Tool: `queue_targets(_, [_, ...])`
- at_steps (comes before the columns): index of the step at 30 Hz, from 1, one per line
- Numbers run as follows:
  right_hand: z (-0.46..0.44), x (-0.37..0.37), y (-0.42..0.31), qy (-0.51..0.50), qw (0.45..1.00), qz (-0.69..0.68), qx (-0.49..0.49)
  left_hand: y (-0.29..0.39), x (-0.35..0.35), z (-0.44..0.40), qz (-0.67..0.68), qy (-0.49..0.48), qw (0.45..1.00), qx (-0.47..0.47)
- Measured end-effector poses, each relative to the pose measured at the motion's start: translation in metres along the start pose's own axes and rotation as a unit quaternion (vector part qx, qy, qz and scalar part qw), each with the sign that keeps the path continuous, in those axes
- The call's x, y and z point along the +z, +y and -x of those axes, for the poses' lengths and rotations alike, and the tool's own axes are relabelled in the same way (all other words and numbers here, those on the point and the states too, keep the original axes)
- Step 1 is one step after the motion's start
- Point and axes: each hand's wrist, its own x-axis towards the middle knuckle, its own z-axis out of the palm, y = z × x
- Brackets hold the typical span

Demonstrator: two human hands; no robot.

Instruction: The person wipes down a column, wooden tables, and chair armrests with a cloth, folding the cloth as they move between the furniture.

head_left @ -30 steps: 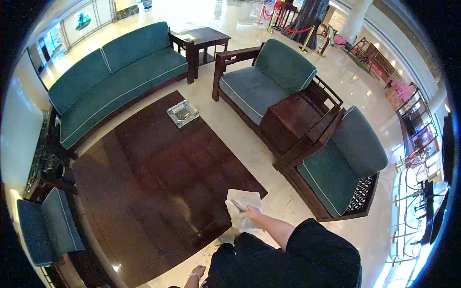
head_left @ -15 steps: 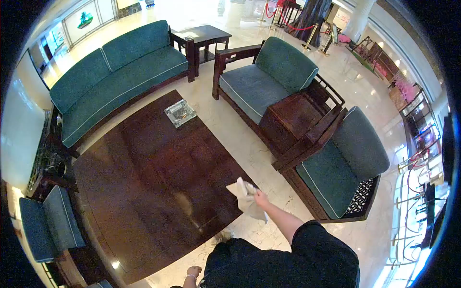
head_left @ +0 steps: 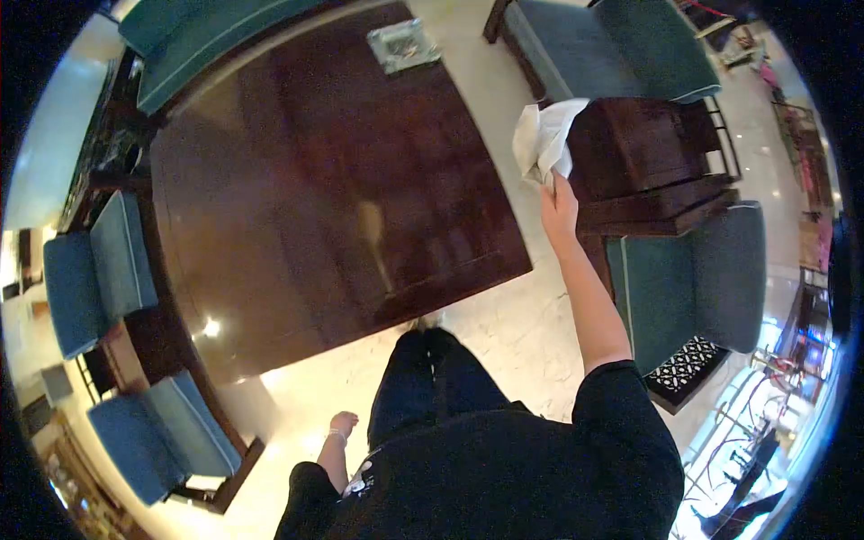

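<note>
My right hand (head_left: pixel 560 209) is stretched forward and closed on a bunched white cloth (head_left: pixel 545 139). The cloth hangs in the air by the right edge of a dark wooden table (head_left: pixel 324 180), in front of a dark wooden side table. A glass ashtray (head_left: pixel 403 47) sits near the table's far right corner, with small bits in it. My left hand (head_left: pixel 342 422) hangs low beside my leg, its fingers loosely curled with nothing visible in them. A light band circles the left wrist.
Green cushioned armchairs stand to the right (head_left: pixel 652 292) and left (head_left: pixel 166 441) of the table, and a green sofa (head_left: pixel 207 45) is behind it. A dark wooden side table (head_left: pixel 639 148) sits between the right-hand seats. Pale marble floor (head_left: pixel 504 315) shows around my feet.
My right hand has swung forward, lifting the cloth from near the table's near right corner. The view has tilted down, so more of my legs and the left-hand chairs show.
</note>
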Motion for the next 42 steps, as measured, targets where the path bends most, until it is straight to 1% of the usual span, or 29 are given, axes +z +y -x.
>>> queue_targets(1, [0.014, 0.020, 0.010, -0.041, 0.997, -0.057, 0.022, -0.001, 0.008, 0.005, 0.041, 0.012, 0.998, -0.043])
queue_targets(2, [0.031, 0.046, 0.023, -0.056, 0.996, -0.065, 0.033, -0.003, 0.017, 0.013, 0.081, 0.024, 0.993, -0.085])
queue_targets(3, [0.051, 0.078, 0.040, -0.114, 0.991, -0.051, 0.043, -0.018, 0.024, 0.015, 0.127, 0.012, 0.990, -0.057])
queue_targets(4, [0.076, 0.105, 0.056, -0.174, 0.983, -0.036, 0.055, -0.014, 0.032, 0.022, 0.105, 0.020, 0.989, -0.104])
queue_targets(6, [0.130, 0.141, 0.080, -0.372, 0.923, -0.062, 0.069, -0.009, 0.046, 0.038, 0.106, 0.016, 0.989, -0.101])
queue_targets(7, [0.143, 0.151, 0.082, -0.469, 0.875, -0.058, 0.109, -0.015, 0.056, 0.041, 0.133, 0.021, 0.982, -0.135])
queue_targets(8, [0.156, 0.161, 0.081, -0.479, 0.867, -0.065, 0.121, -0.021, 0.064, 0.045, 0.159, 0.028, 0.973, -0.168])
queue_targets(9, [0.167, 0.168, 0.081, -0.417, 0.905, 0.008, 0.079, -0.006, 0.068, 0.053, 0.103, 0.020, 0.975, -0.194])
queue_targets(10, [0.177, 0.173, 0.084, -0.352, 0.931, 0.084, 0.033, -0.019, 0.074, 0.054, 0.033, 0.014, 0.985, -0.171])
queue_targets(13, [0.164, 0.169, 0.071, -0.287, 0.940, 0.184, -0.014, -0.048, 0.090, 0.052, 0.064, 0.005, 0.980, -0.191])
queue_targets(14, [0.158, 0.169, 0.075, -0.296, 0.937, 0.185, -0.009, -0.053, 0.092, 0.053, 0.055, 0.018, 0.980, -0.188])
queue_targets(16, [0.143, 0.179, 0.088, -0.217, 0.952, 0.217, -0.007, -0.049, 0.095, 0.051, 0.047, 0.023, 0.981, -0.187])
queue_targets(18, [0.128, 0.189, 0.096, -0.239, 0.946, 0.219, 0.003, -0.047, 0.099, 0.056, 0.072, 0.028, 0.965, -0.252])
queue_targets(19, [0.127, 0.195, 0.100, -0.254, 0.942, 0.217, 0.011, -0.051, 0.102, 0.059, 0.104, 0.028, 0.968, -0.228])
queue_targets(20, [0.130, 0.202, 0.105, -0.260, 0.940, 0.220, 0.014, -0.056, 0.102, 0.059, 0.103, 0.023, 0.967, -0.233])
queue_targets(22, [0.140, 0.212, 0.114, -0.225, 0.936, 0.270, -0.005, -0.055, 0.104, 0.061, 0.125, 0.041, 0.968, -0.213])
queue_targets(23, [0.144, 0.216, 0.118, -0.230, 0.934, 0.275, -0.004, -0.054, 0.103, 0.064, 0.133, 0.022, 0.959, -0.249])
queue_targets(24, [0.149, 0.219, 0.119, -0.217, 0.938, 0.272, 0.003, -0.033, 0.096, 0.067, 0.131, 0.017, 0.958, -0.253])
queue_targets(26, [0.156, 0.219, 0.122, -0.200, 0.942, 0.269, 0.008, -0.008, 0.089, 0.064, 0.055, 0.028, 0.978, -0.200])
queue_targets(27, [0.162, 0.219, 0.123, -0.192, 0.952, 0.240, 0.013, -0.008, 0.085, 0.057, 0.088, 0.020, 0.969, -0.229])
queue_targets(28, [0.168, 0.217, 0.122, -0.184, 0.960, 0.210, 0.017, -0.008, 0.084, 0.055, 0.087, 0.020, 0.970, -0.227])
queue_targets(30, [0.191, 0.208, 0.115, -0.197, 0.959, 0.200, 0.027, -0.004, 0.081, 0.050, 0.158, 0.023, 0.959, -0.234])
queue_targets(32, [0.218, 0.198, 0.103, -0.215, 0.958, 0.188, 0.031, -0.037, 0.080, 0.046, 0.160, 0.018, 0.963, -0.217])
queue_targets(34, [0.245, 0.195, 0.092, -0.228, 0.953, 0.192, 0.053, -0.031, 0.072, 0.044, 0.228, 0.049, 0.940, -0.249])
queue_targets(35, [0.255, 0.197, 0.088, -0.225, 0.954, 0.190, 0.051, -0.032, 0.066, 0.042, 0.229, 0.052, 0.941, -0.245])
queue_targets(38, [0.268, 0.213, 0.069, -0.217, 0.955, 0.185, 0.084, -0.061, 0.052, 0.036, 0.011, 0.067, 0.976, -0.207])
queue_targets(40, [0.263, 0.229, 0.036, -0.215, 0.935, 0.192, 0.206, -0.072, 0.043, 0.038, 0.058, 0.057, 0.968, -0.237])
queue_targets(41, [0.263, 0.241, 0.025, -0.236, 0.924, 0.184, 0.236, -0.078, 0.036, 0.035, 0.101, 0.046, 0.958, -0.263])
queue_targets(42, [0.264, 0.250, 0.010, -0.234, 0.924, 0.187, 0.237, -0.080, 0.030, 0.033, 0.100, 0.043, 0.959, -0.262])
